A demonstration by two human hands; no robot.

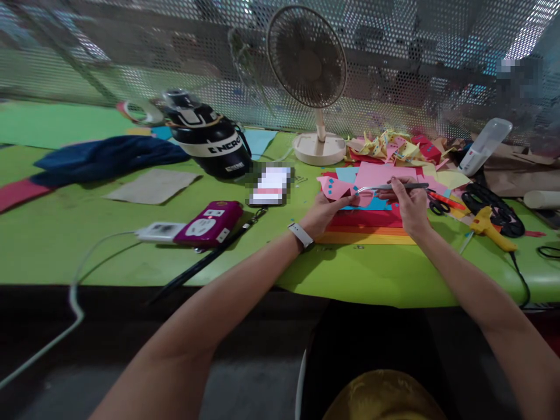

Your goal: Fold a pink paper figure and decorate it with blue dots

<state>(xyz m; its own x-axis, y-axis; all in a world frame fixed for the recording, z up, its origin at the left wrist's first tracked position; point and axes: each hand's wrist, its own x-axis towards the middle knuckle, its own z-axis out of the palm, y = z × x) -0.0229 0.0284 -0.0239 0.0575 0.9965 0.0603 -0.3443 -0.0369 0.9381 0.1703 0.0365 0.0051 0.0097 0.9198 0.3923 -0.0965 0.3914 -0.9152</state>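
My left hand (326, 211) pinches a pink paper piece (335, 188) dotted with small blue squares. In my right hand (410, 204) is a pair of grey metal tweezers (385, 187), its tips pointing left and meeting the pink paper close to my left fingertips. Whether the tips grip anything is too small to tell. Beneath both hands lies a stack of coloured paper sheets (367, 235) in orange, red, blue and pink. Black-handled scissors (438, 205) rest just right of my right hand.
A fan (319, 149) stands behind the paper, beside a pile of yellow and pink scraps (394, 146). To the right are a yellow glue gun (494, 229) and a clear bottle (486, 147). A phone (270, 185), purple power strip (210, 224) and black jug (212, 143) sit left.
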